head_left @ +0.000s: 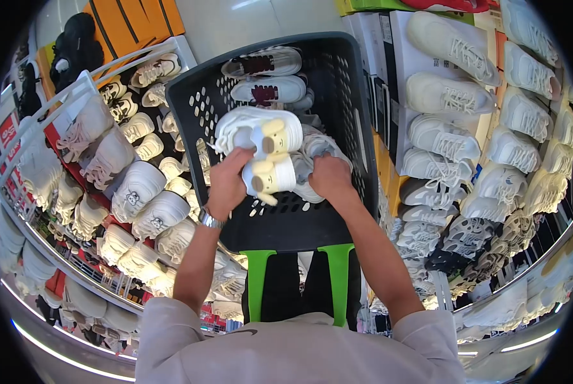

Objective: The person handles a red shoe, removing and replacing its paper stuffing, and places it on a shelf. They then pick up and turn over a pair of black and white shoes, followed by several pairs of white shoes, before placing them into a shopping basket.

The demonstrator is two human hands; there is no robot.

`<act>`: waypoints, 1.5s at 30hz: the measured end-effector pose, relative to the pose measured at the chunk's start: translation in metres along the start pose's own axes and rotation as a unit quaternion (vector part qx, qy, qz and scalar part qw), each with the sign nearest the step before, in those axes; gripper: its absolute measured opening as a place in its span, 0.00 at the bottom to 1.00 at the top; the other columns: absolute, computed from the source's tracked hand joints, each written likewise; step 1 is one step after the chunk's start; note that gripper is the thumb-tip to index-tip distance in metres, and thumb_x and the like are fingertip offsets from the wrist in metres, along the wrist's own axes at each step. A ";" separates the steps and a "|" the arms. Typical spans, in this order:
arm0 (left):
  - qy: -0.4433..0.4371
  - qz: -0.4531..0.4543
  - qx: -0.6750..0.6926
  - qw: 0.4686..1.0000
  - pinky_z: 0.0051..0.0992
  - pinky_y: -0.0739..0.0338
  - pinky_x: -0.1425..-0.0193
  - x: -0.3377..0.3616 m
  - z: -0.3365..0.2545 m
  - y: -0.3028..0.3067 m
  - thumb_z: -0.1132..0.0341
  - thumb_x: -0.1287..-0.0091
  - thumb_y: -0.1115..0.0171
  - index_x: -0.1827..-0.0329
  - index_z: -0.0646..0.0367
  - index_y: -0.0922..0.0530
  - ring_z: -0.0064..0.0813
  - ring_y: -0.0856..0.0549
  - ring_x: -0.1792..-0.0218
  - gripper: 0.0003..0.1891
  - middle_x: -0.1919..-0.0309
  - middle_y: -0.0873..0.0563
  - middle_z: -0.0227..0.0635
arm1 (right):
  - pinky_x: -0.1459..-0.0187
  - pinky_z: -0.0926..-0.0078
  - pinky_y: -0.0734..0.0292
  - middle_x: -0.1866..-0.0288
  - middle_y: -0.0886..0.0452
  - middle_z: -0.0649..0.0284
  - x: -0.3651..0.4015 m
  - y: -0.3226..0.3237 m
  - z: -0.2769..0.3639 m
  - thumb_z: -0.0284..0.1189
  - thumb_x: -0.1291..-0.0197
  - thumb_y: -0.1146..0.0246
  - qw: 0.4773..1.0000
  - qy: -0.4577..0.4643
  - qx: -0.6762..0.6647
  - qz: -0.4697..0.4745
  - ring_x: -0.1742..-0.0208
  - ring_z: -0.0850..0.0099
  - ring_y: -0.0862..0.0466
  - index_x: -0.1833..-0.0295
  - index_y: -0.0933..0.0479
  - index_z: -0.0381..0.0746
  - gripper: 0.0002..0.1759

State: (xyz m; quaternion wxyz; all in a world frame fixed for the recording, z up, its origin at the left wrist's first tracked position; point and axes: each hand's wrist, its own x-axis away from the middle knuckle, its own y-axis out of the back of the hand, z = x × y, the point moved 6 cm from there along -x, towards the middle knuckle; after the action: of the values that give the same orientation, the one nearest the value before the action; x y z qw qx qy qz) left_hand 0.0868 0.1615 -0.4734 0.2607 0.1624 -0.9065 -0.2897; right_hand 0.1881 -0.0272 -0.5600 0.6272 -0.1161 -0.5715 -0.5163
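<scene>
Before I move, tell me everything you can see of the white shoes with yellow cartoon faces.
The two white shoes sit side by side, the left hand gripping them at their left ends. Each bears a yellow cartoon face with brown and pale blue parts; a yellow piece sticks out from the lower shoe. Their surface looks smooth. They are in or just above the black basket; whether they touch the grey-white shoe alongside is unclear.

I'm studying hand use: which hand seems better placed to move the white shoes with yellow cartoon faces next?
Probably the left hand: it grips the white shoes with yellow cartoon faces. The right hand is busy at other grey-white shoes in the black plastic basket.
</scene>
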 end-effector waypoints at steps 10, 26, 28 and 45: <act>0.035 -0.047 0.051 0.997 0.30 0.20 0.62 0.016 0.003 -0.020 0.84 0.46 0.44 0.55 0.60 0.19 0.43 0.14 0.62 0.17 0.59 0.14 0.38 | 0.55 0.60 0.19 0.56 0.18 0.50 0.007 0.005 0.001 0.37 0.48 0.35 1.000 0.008 0.011 -0.001 0.58 0.57 0.14 0.57 0.18 0.37 0.17; 0.013 -0.028 0.019 0.999 0.31 0.19 0.62 0.017 -0.013 -0.014 0.84 0.46 0.45 0.53 0.58 0.18 0.42 0.14 0.62 0.19 0.57 0.14 0.34 | 0.55 0.58 0.19 0.53 0.18 0.49 0.013 0.007 0.001 0.34 0.50 0.35 0.999 -0.006 -0.019 -0.029 0.58 0.54 0.14 0.59 0.18 0.36 0.15; 0.011 -0.025 0.015 1.000 0.31 0.19 0.61 0.020 -0.018 -0.011 0.83 0.46 0.45 0.52 0.58 0.18 0.42 0.14 0.62 0.19 0.57 0.14 0.34 | 0.55 0.58 0.19 0.53 0.18 0.49 0.016 0.010 0.004 0.34 0.50 0.35 1.000 -0.003 -0.009 -0.025 0.58 0.54 0.14 0.59 0.18 0.36 0.15; 0.024 -0.043 0.068 0.996 0.32 0.19 0.60 0.092 -0.048 0.022 0.82 0.45 0.45 0.53 0.57 0.18 0.44 0.14 0.61 0.17 0.56 0.14 0.35 | 0.52 0.58 0.19 0.56 0.15 0.51 0.082 0.054 0.024 0.38 0.51 0.35 1.000 0.003 0.023 -0.020 0.54 0.55 0.14 0.60 0.17 0.36 0.18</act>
State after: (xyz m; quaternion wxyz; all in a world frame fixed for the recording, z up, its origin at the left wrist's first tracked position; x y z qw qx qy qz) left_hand 0.0361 0.1162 -0.3915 0.2580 0.2252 -0.9099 -0.2342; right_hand 0.2007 -0.0281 -0.4601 0.6212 -0.0881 -0.5835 -0.5157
